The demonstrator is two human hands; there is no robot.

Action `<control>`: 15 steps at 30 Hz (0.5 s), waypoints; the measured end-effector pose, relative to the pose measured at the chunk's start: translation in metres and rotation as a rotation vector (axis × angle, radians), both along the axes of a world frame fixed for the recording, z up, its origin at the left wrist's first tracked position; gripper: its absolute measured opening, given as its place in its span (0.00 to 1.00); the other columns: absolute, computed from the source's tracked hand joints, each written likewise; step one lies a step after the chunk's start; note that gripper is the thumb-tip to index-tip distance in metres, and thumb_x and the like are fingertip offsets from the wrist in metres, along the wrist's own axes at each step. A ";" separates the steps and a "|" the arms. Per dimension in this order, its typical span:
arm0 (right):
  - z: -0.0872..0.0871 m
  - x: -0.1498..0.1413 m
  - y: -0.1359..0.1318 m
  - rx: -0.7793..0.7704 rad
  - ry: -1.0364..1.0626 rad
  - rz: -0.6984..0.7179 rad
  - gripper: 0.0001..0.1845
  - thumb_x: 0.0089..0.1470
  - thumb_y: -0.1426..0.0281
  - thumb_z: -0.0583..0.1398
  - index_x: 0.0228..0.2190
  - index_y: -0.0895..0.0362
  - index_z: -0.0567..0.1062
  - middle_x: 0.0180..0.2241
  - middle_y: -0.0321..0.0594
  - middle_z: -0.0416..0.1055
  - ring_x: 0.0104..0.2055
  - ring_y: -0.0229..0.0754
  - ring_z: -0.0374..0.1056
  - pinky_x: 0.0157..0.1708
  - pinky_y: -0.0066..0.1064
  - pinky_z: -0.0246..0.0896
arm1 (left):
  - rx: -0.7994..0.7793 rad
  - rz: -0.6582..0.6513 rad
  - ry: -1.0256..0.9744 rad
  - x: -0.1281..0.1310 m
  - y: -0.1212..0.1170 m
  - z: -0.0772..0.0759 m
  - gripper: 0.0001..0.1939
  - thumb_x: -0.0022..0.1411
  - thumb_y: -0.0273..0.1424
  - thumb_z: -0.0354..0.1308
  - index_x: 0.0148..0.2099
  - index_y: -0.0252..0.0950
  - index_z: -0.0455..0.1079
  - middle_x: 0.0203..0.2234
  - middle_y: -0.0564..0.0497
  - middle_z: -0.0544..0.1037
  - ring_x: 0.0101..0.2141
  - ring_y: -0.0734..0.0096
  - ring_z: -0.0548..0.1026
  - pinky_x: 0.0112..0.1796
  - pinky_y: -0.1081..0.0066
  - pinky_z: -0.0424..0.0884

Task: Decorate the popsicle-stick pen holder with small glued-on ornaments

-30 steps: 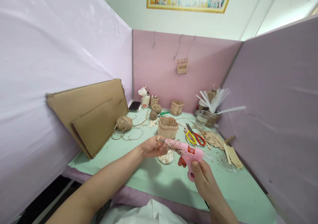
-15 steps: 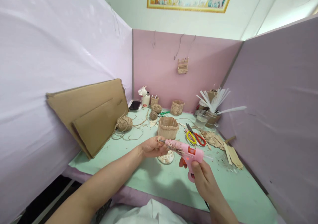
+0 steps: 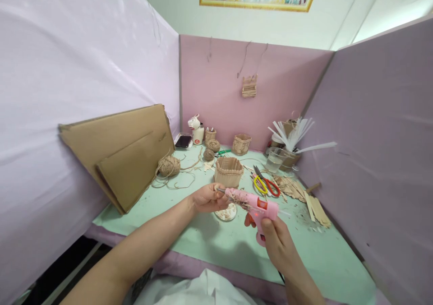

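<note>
A pink hot glue gun [image 3: 252, 202], with brown scraps stuck along its barrel, is held by its handle in my right hand [image 3: 279, 239]. Its metal nozzle points left and meets a small pale piece [image 3: 216, 187] pinched between the fingertips of my left hand [image 3: 208, 197]; that piece is too small to name. Just beyond the hands stands an open basket [image 3: 229, 173] of light wooden strips with a braided rim. Partly hidden under my left hand is a round white dish [image 3: 226, 213] with pale bits in it.
Scissors [image 3: 265, 184] with yellow and red handles lie right of the basket, near wooden strips [image 3: 317, 210]. A twine ball [image 3: 169, 166] sits by leaning cardboard [image 3: 135, 156]. At the back are a smaller basket [image 3: 241, 144], a clear cup [image 3: 274, 159] and white glue sticks [image 3: 292, 136].
The view has tilted down very slightly. Both hands, the glue gun and the small piece keep nearly the same positions.
</note>
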State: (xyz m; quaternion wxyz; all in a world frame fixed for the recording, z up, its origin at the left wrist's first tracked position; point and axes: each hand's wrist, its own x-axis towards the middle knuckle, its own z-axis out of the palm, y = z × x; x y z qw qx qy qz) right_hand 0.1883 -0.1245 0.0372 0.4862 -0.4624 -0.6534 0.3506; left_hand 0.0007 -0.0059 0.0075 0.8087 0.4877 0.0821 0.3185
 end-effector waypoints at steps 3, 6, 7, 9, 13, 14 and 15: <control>0.000 0.001 0.000 -0.003 -0.007 0.008 0.30 0.56 0.46 0.47 0.27 0.58 0.72 0.19 0.33 0.56 0.18 0.32 0.50 0.17 0.25 0.52 | 0.003 0.009 -0.008 0.000 -0.001 0.000 0.25 0.38 0.42 0.71 0.17 0.34 0.58 0.14 0.56 0.59 0.20 0.77 0.58 0.25 0.71 0.52; 0.001 0.000 0.000 0.001 -0.006 0.008 0.30 0.56 0.46 0.47 0.26 0.58 0.71 0.19 0.33 0.56 0.18 0.32 0.50 0.17 0.25 0.51 | -0.007 0.017 -0.006 0.000 -0.001 -0.001 0.25 0.37 0.42 0.72 0.17 0.34 0.58 0.14 0.56 0.59 0.20 0.77 0.58 0.25 0.71 0.53; 0.001 0.000 0.001 0.002 -0.003 0.008 0.31 0.56 0.45 0.47 0.26 0.59 0.71 0.19 0.33 0.56 0.17 0.32 0.50 0.17 0.25 0.51 | -0.012 0.016 -0.004 0.000 -0.001 -0.001 0.25 0.37 0.41 0.72 0.17 0.34 0.58 0.14 0.56 0.59 0.20 0.77 0.59 0.25 0.71 0.53; 0.001 0.000 0.002 0.003 0.004 0.008 0.30 0.56 0.46 0.48 0.25 0.58 0.71 0.19 0.33 0.55 0.17 0.32 0.50 0.16 0.25 0.50 | -0.014 0.004 -0.001 0.000 0.000 -0.001 0.24 0.37 0.41 0.72 0.17 0.33 0.59 0.14 0.55 0.59 0.20 0.77 0.59 0.25 0.71 0.53; -0.005 0.001 0.003 0.021 0.031 0.006 0.28 0.57 0.47 0.48 0.26 0.58 0.71 0.18 0.31 0.53 0.17 0.32 0.49 0.16 0.24 0.49 | -0.001 -0.032 -0.018 -0.001 0.001 0.000 0.23 0.39 0.40 0.71 0.17 0.33 0.60 0.14 0.55 0.59 0.20 0.78 0.60 0.24 0.72 0.53; -0.006 0.002 0.003 0.026 0.036 0.006 0.28 0.57 0.47 0.48 0.26 0.58 0.71 0.18 0.31 0.53 0.17 0.32 0.48 0.16 0.24 0.49 | 0.002 -0.036 -0.021 -0.001 0.001 0.000 0.23 0.40 0.39 0.71 0.17 0.33 0.59 0.14 0.55 0.59 0.20 0.78 0.60 0.24 0.72 0.53; -0.008 0.002 0.003 0.027 0.039 0.007 0.28 0.57 0.48 0.48 0.26 0.58 0.71 0.18 0.31 0.54 0.17 0.32 0.49 0.16 0.24 0.49 | 0.004 -0.039 -0.020 -0.001 0.001 0.000 0.23 0.40 0.39 0.71 0.18 0.33 0.59 0.14 0.55 0.59 0.20 0.77 0.60 0.24 0.72 0.53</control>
